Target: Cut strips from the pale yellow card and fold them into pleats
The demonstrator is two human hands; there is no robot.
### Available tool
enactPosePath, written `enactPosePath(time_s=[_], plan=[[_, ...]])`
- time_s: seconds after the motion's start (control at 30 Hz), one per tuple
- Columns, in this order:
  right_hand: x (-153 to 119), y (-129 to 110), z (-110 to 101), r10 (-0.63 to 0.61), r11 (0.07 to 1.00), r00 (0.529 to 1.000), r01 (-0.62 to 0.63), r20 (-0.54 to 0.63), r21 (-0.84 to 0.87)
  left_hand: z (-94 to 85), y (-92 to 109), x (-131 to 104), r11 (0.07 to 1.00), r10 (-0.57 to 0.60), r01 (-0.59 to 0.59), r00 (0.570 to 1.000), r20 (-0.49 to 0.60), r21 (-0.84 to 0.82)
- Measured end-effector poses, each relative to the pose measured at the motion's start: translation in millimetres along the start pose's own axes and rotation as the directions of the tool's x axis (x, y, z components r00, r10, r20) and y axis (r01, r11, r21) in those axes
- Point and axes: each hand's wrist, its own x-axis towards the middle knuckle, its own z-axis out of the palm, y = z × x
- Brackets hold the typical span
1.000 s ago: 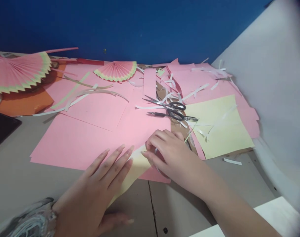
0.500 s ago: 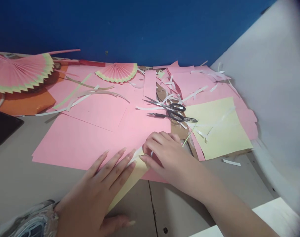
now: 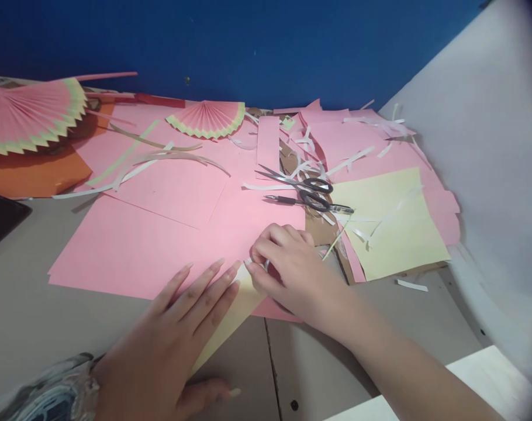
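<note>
My left hand point(image 3: 182, 327) lies spread and flat over a pale yellow paper strip point(image 3: 231, 318), fingers apart, pressing on its upper edge. At the strip's far end my right hand point(image 3: 287, 263) is pinched, thumb against fingertips, on a thin white strip point(image 3: 247, 263) along the yellow paper's edge; most of it is hidden by the fingers. Under both hands are large pink sheets point(image 3: 161, 251). Scissors point(image 3: 312, 190) with black handles and a black pen point(image 3: 287, 200) lie just beyond my right hand.
Two folded pink fans point(image 3: 207, 120) with yellow-green edges lie at the back. Curled white strips point(image 3: 349, 162) and a yellow sheet point(image 3: 393, 228) are on the right. An orange sheet point(image 3: 42, 172) and a dark object point(image 3: 3, 219) are at left. A blue wall point(image 3: 248, 52) stands behind.
My right hand has moved slightly up and left, its fingertips drawn along the white strip. My left hand stays spread in nearly the same place. The view has shifted a little.
</note>
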Motion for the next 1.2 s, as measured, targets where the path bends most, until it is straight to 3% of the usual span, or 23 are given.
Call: enactPosePath(time_s=[0.63, 0.93, 1.2], plan=[[-2.6, 5.3, 3.7, -0.086, 0.995, 0.995, 0.083, -0.053, -0.061, 3.2, -2.9, -2.2, 0.998, -0.013, 0.013, 1.0, -0.003, -0.061], [-2.8, 4.4, 4.2, -0.076, 0.996, 0.995, 0.073, -0.061, -0.061, 2.2, -4.6, -1.1, 0.999, 0.053, -0.053, 0.998, -0.027, -0.013], [-2.6, 3.8, 5.4, -0.082, 0.994, 0.993, 0.075, -0.087, -0.078, 0.9, -3.9, -0.4, 0.997, -0.006, 0.001, 0.998, -0.066, -0.071]])
